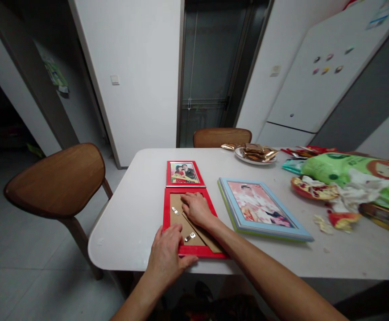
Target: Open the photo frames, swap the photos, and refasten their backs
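A red picture frame [167,219] lies face down on the table, its brown backing board [177,227] and metal hangers showing. My left hand [168,247] grips the frame's near left corner, fingers over the left side and thumb along the near edge. My right hand [196,208] rests over the far right part of the backing, fingers bent and touching the board. From under this hand the stand flap slants toward the near right corner. Beyond it, touching or nearly so, lies a smaller red frame [168,173] with a photo of two people.
A stack of frames with a light blue one [264,207] on top lies to the right. Farther right are an opened pomegranate [315,189], crumpled tissue and a green tissue pack [328,167]. A plate [239,156] of wrapped snacks stands behind. Wooden chairs [57,183] flank the white table [124,227].
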